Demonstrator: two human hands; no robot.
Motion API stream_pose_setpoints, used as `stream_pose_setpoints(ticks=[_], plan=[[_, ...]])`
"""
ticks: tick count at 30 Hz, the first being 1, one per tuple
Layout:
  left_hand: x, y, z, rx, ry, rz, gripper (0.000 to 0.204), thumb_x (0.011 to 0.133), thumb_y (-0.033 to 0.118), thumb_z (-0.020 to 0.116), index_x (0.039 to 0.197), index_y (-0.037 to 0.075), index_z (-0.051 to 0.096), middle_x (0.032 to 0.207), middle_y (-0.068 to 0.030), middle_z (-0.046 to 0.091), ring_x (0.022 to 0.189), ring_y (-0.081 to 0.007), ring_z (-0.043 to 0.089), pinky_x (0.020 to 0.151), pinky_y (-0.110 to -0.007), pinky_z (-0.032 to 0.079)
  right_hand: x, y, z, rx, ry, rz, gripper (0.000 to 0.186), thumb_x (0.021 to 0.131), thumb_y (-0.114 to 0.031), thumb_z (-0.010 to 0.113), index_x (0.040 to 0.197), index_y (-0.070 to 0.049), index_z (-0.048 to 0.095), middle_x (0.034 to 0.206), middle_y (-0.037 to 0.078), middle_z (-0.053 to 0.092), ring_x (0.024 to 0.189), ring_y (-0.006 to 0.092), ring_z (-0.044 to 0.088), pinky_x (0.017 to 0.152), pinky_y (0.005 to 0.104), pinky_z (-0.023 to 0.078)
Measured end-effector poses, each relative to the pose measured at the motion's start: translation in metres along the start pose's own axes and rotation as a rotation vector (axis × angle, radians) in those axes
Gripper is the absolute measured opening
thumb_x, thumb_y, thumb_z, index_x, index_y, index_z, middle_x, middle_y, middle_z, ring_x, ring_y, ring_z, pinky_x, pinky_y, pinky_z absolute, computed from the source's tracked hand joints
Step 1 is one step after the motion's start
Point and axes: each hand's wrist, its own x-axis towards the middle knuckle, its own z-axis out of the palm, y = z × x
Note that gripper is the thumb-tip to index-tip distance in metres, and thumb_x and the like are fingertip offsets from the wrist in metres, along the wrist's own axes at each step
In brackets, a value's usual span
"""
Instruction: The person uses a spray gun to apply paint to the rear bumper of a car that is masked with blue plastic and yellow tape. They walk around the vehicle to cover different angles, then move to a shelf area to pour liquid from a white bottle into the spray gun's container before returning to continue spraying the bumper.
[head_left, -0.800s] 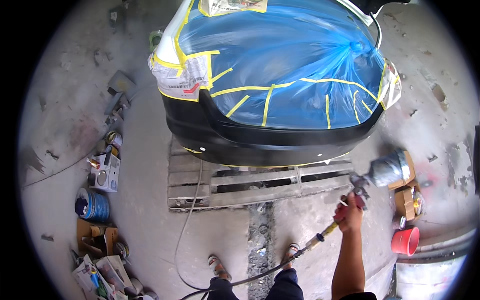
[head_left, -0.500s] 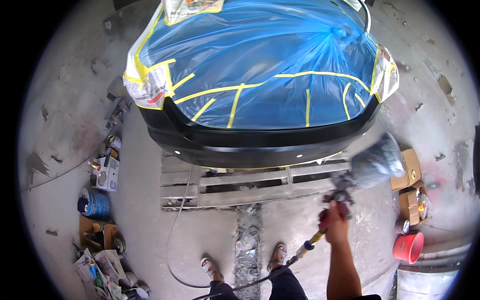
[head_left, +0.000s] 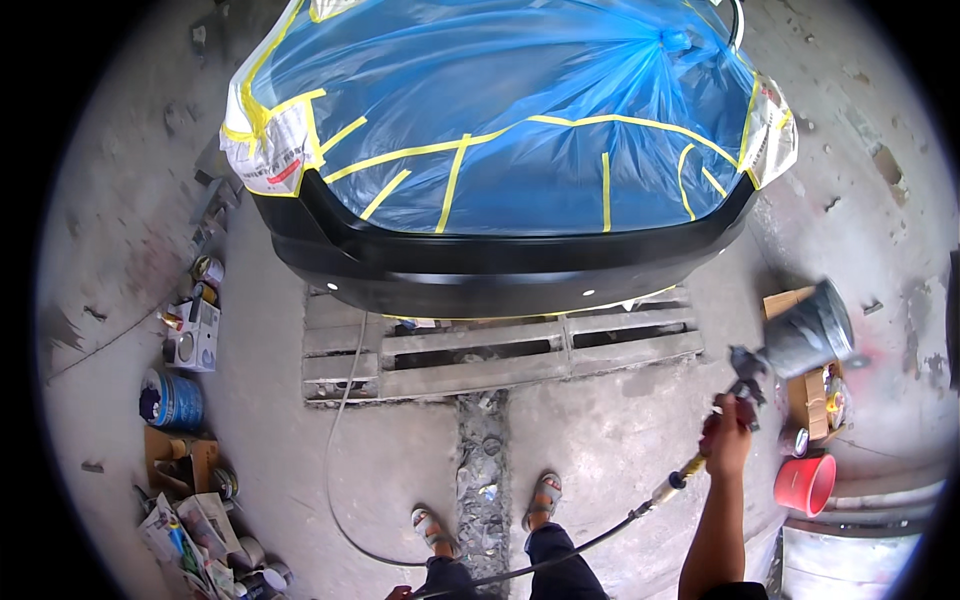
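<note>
My right hand (head_left: pixel 728 440) is closed round the red handle of a spray gun (head_left: pixel 747 372), out to the right of the car's rear. A large grey cup (head_left: pixel 812 326) sits on the gun, tilted to the right. From the handle's yellow fitting an air hose (head_left: pixel 560 560) runs down to the lower edge. Only a sliver of my left hand (head_left: pixel 398 592) shows there, its fingers closed at the hose. Ahead stands a black bumper (head_left: pixel 470 285), apart from the gun. Blue plastic film (head_left: pixel 500 180), held by yellow tape (head_left: pixel 420 152), covers the car above it.
A wooden pallet (head_left: pixel 480 375) lies beneath the bumper. Along the left are a blue bucket (head_left: pixel 180 400), a white box (head_left: pixel 195 335) and newspapers (head_left: pixel 205 520). A red bucket (head_left: pixel 806 485) and cardboard boxes (head_left: pixel 808 408) line the right. A hose loop (head_left: pixel 335 480) crosses the floor near my feet.
My right hand has carried the spray gun to the right and slightly down, farther from the bumper. The whole view has shifted a little. A bit of my left hand has appeared at the lower edge.
</note>
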Motion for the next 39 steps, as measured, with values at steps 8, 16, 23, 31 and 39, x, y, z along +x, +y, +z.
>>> stream_pose_setpoints(ticks=[8, 16, 23, 31, 39], plan=[[0.04, 0.043, -0.056, -0.069, -0.31, -0.369, 0.02, 0.083, 0.021, 0.057, 0.097, 0.008, 0.06, 0.075, -0.02, 0.063, 0.07, -0.0425, 0.059, 0.062, -0.049, 0.049, -0.079, 0.129, 0.063, -0.003, 0.037, -0.024, 0.024, 0.089, -0.036, 0.058, 0.09, -0.012, 0.055, 0.059, -0.003, 0.046, 0.045, 0.0058, 0.04, 0.039, 0.0217, 0.031], [0.003, -0.037, -0.016, -0.02, -0.301, -0.335, 0.022, 0.08, 0.022, 0.06, 0.095, 0.007, 0.061, 0.078, -0.0178, 0.062, 0.07, -0.0389, 0.058, 0.062, -0.048, 0.047, -0.171, 0.309, 0.195, -0.274, -0.701, -0.606, 0.012, 0.086, -0.01, 0.058, 0.097, -0.005, 0.059, 0.084, 0.001, 0.06, 0.075, 0.0129, 0.056, 0.065, 0.0269, 0.044], [0.041, 0.034, 0.01, -0.139, -0.314, -0.297, 0.027, 0.08, 0.024, 0.059, 0.101, 0.007, 0.06, 0.086, -0.0209, 0.063, 0.082, -0.0412, 0.059, 0.072, -0.049, 0.048, -0.082, 0.262, 0.138, 0.19, -0.204, -0.062, 0.019, 0.089, -0.03, 0.059, 0.092, -0.011, 0.054, 0.063, -0.002, 0.049, 0.051, 0.0058, 0.043, 0.043, 0.0213, 0.032], [0.039, 0.066, 0.054, -0.06, -0.369, -0.229, 0.029, 0.074, 0.019, 0.064, 0.1, 0.006, 0.062, 0.092, -0.0201, 0.063, 0.086, -0.0395, 0.059, 0.077, -0.047, 0.047, -0.061, 0.317, 0.137, 0.112, -0.039, -0.028, 0.022, 0.089, -0.033, 0.059, 0.087, -0.012, 0.053, 0.062, -0.001, 0.049, 0.047, 0.0058, 0.04, 0.04, 0.0219, 0.029], [0.043, 0.039, 0.061, -0.144, -0.315, -0.37, 0.024, 0.074, 0.021, 0.065, 0.094, 0.007, 0.062, 0.083, -0.018, 0.064, 0.078, -0.0387, 0.06, 0.069, -0.046, 0.048, -0.122, 0.466, 0.268, -0.326, -0.787, -0.732, 0.014, 0.09, -0.02, 0.057, 0.097, -0.008, 0.055, 0.071, 0.001, 0.053, 0.063, 0.0091, 0.05, 0.056, 0.023, 0.039]])
